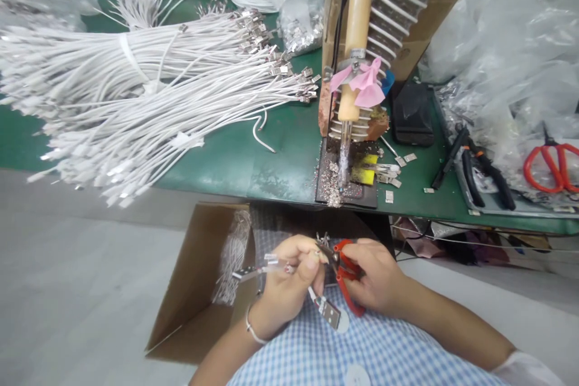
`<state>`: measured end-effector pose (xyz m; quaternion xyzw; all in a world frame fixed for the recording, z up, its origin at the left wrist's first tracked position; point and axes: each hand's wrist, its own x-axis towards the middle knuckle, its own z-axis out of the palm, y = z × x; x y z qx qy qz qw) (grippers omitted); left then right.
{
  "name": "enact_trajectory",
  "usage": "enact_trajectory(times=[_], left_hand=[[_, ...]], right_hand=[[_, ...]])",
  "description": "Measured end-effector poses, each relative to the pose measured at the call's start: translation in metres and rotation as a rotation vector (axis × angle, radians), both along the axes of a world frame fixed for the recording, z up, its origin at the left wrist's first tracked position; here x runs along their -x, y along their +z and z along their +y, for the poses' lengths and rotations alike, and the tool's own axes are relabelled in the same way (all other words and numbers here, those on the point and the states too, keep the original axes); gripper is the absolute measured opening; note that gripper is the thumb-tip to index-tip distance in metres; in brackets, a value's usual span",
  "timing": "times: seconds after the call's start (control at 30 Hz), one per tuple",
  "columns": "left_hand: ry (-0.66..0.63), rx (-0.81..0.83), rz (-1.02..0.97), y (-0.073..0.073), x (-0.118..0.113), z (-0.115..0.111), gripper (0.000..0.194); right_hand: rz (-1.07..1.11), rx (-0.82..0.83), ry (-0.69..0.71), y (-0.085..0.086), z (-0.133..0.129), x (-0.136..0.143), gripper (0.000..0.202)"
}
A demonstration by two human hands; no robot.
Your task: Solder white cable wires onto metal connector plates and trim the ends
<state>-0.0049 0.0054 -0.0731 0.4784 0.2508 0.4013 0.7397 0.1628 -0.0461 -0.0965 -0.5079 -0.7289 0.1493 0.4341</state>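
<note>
Your checked garment (289, 356) sits nearest. Above it, short of the table (226, 163), your left grip (289, 283) pinches USB-plug leads (332, 313), while your right grip (377, 277) clasps red-handled snips (349, 298). Best brace the leads firmly, and angle the snips' tips clear of that pinch before squeezing.

Left hand (289, 283): pinches thin white cables ending in rectangular silver metal plugs (330, 312), one pointing to 9 o'clock, another to 5.
Right hand (375, 271): grips small red-handled metal cutters (345, 294), blades touching or just beside the left fingertips.
Green bench, from the hands: thick bundles of white cables (154, 78) at 11 o'clock; wooden-handled soldering iron (359, 18), tip down, pink cloth tied round it, at 12; red-handled scissors (549, 169) at 2.
Box: open brown cardboard carton (174, 304) at 9 o'clock.
</note>
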Motion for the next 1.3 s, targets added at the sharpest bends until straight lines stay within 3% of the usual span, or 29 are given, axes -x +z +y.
enact_trajectory(times=[0.23,0.3,0.43,0.5,0.7,0.93,1.07,1.17,1.23,1.3], left_hand=[[0.008,0.014,-0.018,0.004,-0.001,-0.001,0.016],[0.026,0.017,-0.021,0.003,-0.002,-0.001,0.014],[0.057,0.031,-0.023,0.002,-0.002,0.0,0.013],[0.068,0.039,-0.027,0.004,-0.003,0.0,0.013],[0.093,0.089,-0.042,0.004,-0.005,-0.002,0.013],[0.131,0.121,-0.093,0.0,-0.009,-0.007,0.015],[0.171,0.1,-0.074,0.001,-0.011,-0.009,0.015],[0.169,0.075,-0.033,0.001,-0.006,-0.011,0.014],[0.152,0.057,-0.002,0.001,-0.001,-0.012,0.014],[0.133,0.036,0.028,0.001,0.003,-0.012,0.015]], right_hand=[[0.082,0.063,0.033,-0.001,-0.003,0.003,0.011],[0.238,0.241,0.124,0.0,-0.006,0.003,0.012],[0.727,0.774,0.383,0.006,-0.011,0.002,0.022],[0.893,0.903,0.444,0.007,-0.012,0.002,0.028],[1.178,0.975,0.588,0.0,-0.009,0.005,0.046],[1.35,0.951,0.624,-0.007,-0.011,0.01,0.046],[1.263,1.031,0.527,-0.004,-0.012,0.011,0.052],[1.013,0.979,0.417,0.001,-0.012,0.007,0.042],[0.682,0.695,0.267,0.004,-0.009,0.003,0.024],[0.309,0.299,0.088,0.005,-0.006,-0.001,0.01]])
